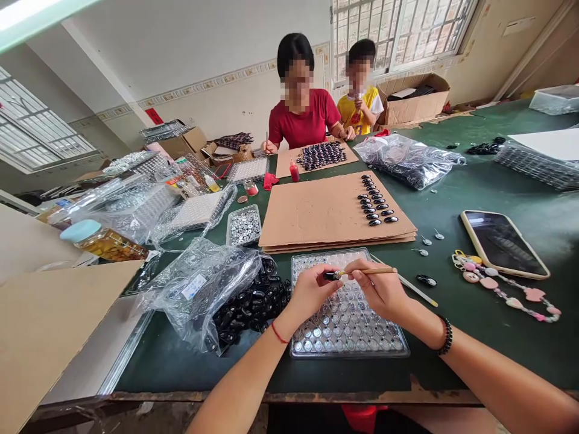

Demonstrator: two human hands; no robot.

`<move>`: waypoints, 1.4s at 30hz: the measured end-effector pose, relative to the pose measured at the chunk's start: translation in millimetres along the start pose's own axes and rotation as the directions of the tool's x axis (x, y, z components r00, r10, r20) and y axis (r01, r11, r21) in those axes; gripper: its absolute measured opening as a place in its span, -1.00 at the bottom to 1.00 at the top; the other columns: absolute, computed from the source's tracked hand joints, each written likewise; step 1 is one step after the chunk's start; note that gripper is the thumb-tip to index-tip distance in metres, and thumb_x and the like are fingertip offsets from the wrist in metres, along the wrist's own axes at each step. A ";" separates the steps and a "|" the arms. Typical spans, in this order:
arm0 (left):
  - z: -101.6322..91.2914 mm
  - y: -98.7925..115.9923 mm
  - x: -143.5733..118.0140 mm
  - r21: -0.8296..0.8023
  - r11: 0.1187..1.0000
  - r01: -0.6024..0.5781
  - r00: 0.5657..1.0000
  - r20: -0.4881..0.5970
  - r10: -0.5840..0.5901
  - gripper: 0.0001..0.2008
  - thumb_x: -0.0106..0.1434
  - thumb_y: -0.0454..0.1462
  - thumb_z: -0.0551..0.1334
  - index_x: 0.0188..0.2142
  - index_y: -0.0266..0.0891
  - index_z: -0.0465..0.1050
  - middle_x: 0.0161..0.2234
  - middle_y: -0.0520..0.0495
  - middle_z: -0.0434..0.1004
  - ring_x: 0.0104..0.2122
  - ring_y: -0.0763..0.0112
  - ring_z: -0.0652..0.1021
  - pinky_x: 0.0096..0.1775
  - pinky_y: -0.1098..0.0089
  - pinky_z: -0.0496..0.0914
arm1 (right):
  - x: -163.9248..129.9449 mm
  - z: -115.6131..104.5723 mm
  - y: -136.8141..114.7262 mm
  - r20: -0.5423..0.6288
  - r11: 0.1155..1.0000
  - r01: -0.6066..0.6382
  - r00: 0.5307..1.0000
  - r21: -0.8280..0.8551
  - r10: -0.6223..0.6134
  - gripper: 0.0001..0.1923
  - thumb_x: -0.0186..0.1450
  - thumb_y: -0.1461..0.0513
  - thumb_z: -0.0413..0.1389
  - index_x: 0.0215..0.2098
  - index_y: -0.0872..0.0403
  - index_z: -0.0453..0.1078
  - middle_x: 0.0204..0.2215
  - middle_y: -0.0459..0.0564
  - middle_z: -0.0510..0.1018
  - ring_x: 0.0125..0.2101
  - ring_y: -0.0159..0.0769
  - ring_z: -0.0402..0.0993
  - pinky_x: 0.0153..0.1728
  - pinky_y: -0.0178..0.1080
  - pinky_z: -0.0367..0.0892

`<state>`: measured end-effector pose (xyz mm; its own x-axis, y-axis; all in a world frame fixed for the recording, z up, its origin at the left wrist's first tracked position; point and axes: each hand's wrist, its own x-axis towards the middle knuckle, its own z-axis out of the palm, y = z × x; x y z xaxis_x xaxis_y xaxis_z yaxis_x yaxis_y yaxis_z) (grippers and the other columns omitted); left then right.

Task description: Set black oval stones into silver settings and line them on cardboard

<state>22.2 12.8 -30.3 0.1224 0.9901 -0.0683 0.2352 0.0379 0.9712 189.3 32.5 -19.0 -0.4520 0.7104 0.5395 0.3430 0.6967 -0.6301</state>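
Item 1: glossy black oval piece (329,276), silvery toward its right end; held above the clear cupped tray (353,340), pinched between thumb and fingers in the grip of the left hand (312,290). Long axis roughly left to right, judging by the little that shows.
Item 2: thin wooden-handled tool (380,271), pinched near its working end in the grip of the right hand (377,292); handle extends rightward. Tip type too small to tell.
Relation: tool tip at the piece's right end, the two nearly in line; touching or just beside, cannot tell which. Left hand nearer the piece.
Item 3: heap of black pieces (253,301), on the counter (497,355), left of the tray, by a clear plastic bag (199,301).
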 end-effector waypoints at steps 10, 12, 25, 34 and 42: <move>0.2 6.2 -2.3 0.044 0.998 -0.046 0.999 0.006 0.045 -0.73 0.00 -0.18 0.25 -0.29 -0.26 0.46 -0.42 -0.08 0.49 -0.53 0.45 0.40 -0.49 0.46 0.30 | -2.9 2.3 -0.9 0.036 0.994 0.079 0.996 -0.077 -0.076 -0.77 0.31 0.23 -0.22 -0.32 0.08 0.25 -0.55 -0.04 0.43 -0.54 -0.34 0.34 -0.49 -0.31 0.18; 0.4 6.4 -2.5 0.048 0.998 -0.043 0.999 0.001 0.043 -0.73 0.00 -0.19 0.25 -0.29 -0.26 0.47 -0.43 -0.08 0.48 -0.54 0.45 0.39 -0.50 0.47 0.29 | -3.1 2.1 -1.1 0.045 0.991 0.088 0.995 -0.097 -0.084 -0.76 0.31 0.23 -0.23 -0.32 0.08 0.25 -0.57 -0.05 0.43 -0.57 -0.35 0.32 -0.51 -0.32 0.16; -0.9 10.0 -3.7 -0.041 0.999 -0.017 1.000 -0.013 0.016 -0.65 -0.01 -0.10 0.25 -0.28 -0.29 0.42 -0.60 0.03 0.37 -0.61 0.49 0.38 -0.55 0.49 0.25 | -4.2 2.9 -2.3 -0.108 0.977 -0.106 0.986 0.182 0.127 -0.73 0.33 0.19 -0.22 -0.36 0.08 0.27 -0.55 -0.06 0.39 -0.61 -0.41 0.29 -0.57 -0.34 0.20; 0.9 8.6 -2.3 -0.073 0.996 -0.046 0.998 -0.050 0.043 -0.68 0.01 -0.13 0.25 -0.27 -0.29 0.41 -0.59 0.01 0.39 -0.61 0.48 0.42 -0.53 0.47 0.31 | 0.0 5.7 -4.5 -0.138 0.880 -0.210 0.946 0.426 0.293 -0.70 0.32 0.12 -0.19 -0.37 0.12 0.26 -0.61 -0.10 0.36 -0.71 -0.47 0.23 -0.66 -0.36 0.16; -8.4 3.1 2.0 0.078 0.996 -0.045 0.993 -0.102 0.053 -0.68 0.01 -0.10 0.24 -0.30 -0.28 0.43 -0.61 0.02 0.43 -0.60 0.46 0.45 -0.54 0.49 0.32 | 2.7 -0.1 0.3 -0.215 0.867 -0.192 0.924 0.459 0.318 -0.71 0.32 0.12 -0.18 -0.37 0.11 0.27 -0.61 -0.11 0.36 -0.72 -0.49 0.22 -0.66 -0.36 0.14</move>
<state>15.0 16.1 -25.4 0.0358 0.9993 0.0070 0.3038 -0.0176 0.9526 188.3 34.7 -17.7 -0.1317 0.8988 0.4181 0.0061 0.4225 -0.9064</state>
